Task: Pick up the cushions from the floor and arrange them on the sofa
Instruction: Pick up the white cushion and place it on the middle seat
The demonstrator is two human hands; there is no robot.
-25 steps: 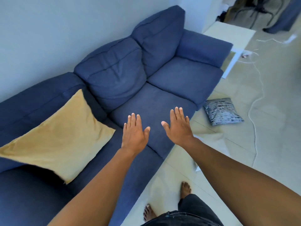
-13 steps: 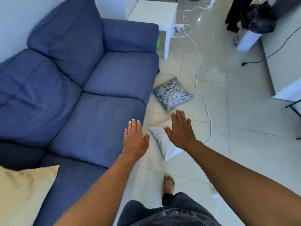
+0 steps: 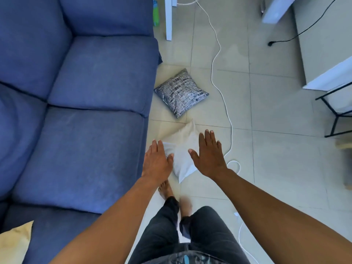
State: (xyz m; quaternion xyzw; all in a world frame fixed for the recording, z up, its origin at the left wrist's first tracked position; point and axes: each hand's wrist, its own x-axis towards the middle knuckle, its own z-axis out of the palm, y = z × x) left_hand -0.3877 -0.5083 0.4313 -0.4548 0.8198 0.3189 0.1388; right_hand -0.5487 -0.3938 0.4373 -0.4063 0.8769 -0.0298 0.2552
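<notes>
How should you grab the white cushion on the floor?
Take the white cushion by its two side edges, one hand each, coming down from above. It lies flat on the tiles with one corner towards the feet, and the open left hand and right hand are spread over either side, so a two-sided pinch probably suits it.

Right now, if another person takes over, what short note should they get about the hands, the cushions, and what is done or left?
Left hand and right hand: both open, empty, spread above the white cushion.
White cushion: on the floor beside the sofa, just ahead of the feet.
Patterned cushion: on the floor further ahead, near the white cable.
Yellow cushion: already on the sofa, at the near end.
Left: lift both floor cushions and arrange them on the sofa.
</notes>
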